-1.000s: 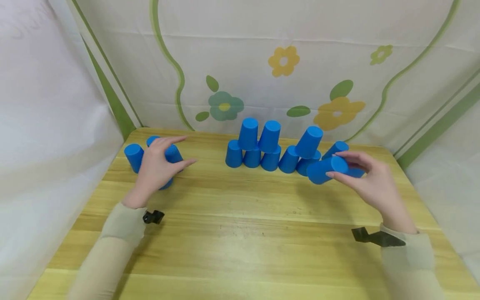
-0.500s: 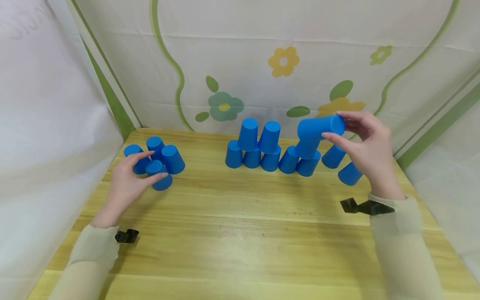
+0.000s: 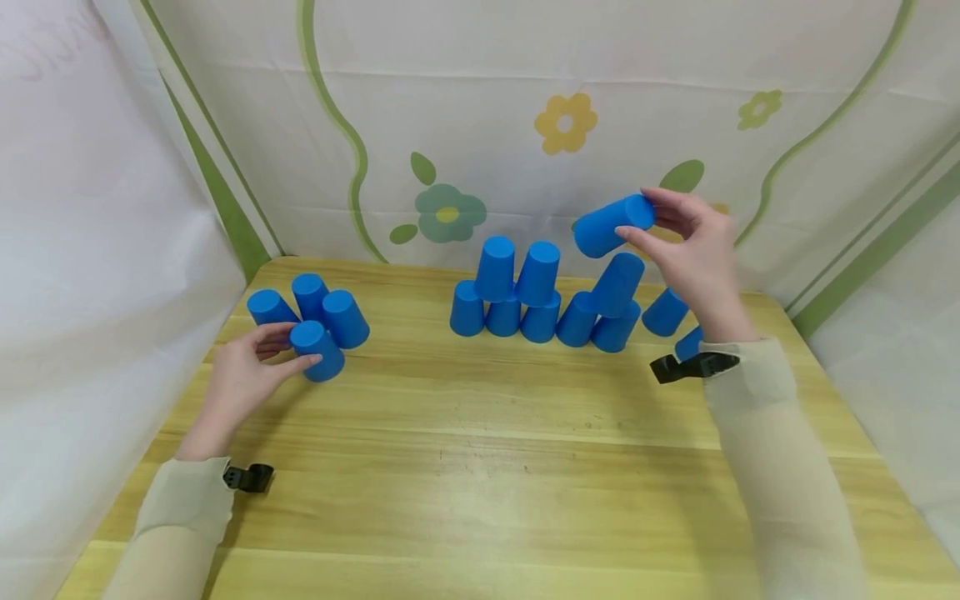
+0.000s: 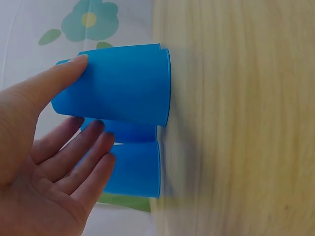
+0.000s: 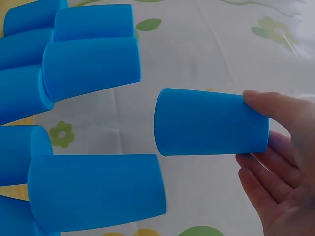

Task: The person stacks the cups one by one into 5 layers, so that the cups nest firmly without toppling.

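Observation:
Every cup is plain blue plastic. In the head view my left hand [image 3: 243, 375] is at the front cup [image 3: 321, 354] of a cluster on the left, thumb on one side and fingers on the other; that cup stands upside down on the table. The left wrist view has the thumb [image 4: 74, 69] pressed to the cup's wall. My right hand [image 3: 693, 246] pinches a tilted cup [image 3: 611, 227] near its base, in the air above a row of upside-down cups [image 3: 540, 321]. An upper cup [image 3: 618, 285] sits just below it, with a gap between.
Two more cups, one of them [image 3: 517, 273], form the upper level toward the row's left. Beyond its right end stand separate cups [image 3: 664, 312], one partly behind the right wrist. A flowered white cloth [image 3: 450, 125] hangs behind the wooden table [image 3: 480, 500].
My right hand has raised its cup up and leftward, over the right-hand upper cup. My left hand has drawn back from above the cluster and come round its front cup.

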Motion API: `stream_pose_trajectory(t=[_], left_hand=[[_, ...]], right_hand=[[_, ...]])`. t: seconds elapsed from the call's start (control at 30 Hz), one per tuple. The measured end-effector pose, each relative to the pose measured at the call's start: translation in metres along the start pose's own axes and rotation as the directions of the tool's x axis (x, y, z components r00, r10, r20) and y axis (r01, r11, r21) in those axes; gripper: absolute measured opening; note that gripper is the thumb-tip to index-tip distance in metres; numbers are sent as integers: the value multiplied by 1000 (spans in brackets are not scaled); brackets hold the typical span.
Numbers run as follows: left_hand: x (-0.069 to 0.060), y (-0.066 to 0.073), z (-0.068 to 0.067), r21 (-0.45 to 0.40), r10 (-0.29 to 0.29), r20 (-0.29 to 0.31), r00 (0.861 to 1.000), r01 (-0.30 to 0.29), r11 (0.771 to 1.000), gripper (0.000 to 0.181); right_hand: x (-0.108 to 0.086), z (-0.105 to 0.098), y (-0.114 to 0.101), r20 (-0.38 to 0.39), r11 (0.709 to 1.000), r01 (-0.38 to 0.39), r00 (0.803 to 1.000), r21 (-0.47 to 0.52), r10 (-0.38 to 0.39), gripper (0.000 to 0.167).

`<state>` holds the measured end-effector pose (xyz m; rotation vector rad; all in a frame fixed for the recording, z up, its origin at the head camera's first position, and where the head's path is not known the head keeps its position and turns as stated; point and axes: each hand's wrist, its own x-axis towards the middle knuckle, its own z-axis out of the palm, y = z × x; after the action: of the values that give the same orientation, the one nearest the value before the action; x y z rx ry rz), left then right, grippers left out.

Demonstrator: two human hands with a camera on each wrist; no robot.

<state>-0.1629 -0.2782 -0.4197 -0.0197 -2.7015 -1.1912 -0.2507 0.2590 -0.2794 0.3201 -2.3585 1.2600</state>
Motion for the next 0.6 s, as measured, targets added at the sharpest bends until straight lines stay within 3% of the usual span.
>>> stream_pose_trajectory(t=[0.23,0.6], left_hand=[[2,-4,0,5,16,30,999,-17,1000,70],[4,-2,1,-11,37,43,998,-37,999,67]], right_hand=[[1,13,5,66,993,-12,998,-122,20,57],[-2,26,20,166,989,-1,986,-150,27,56]])
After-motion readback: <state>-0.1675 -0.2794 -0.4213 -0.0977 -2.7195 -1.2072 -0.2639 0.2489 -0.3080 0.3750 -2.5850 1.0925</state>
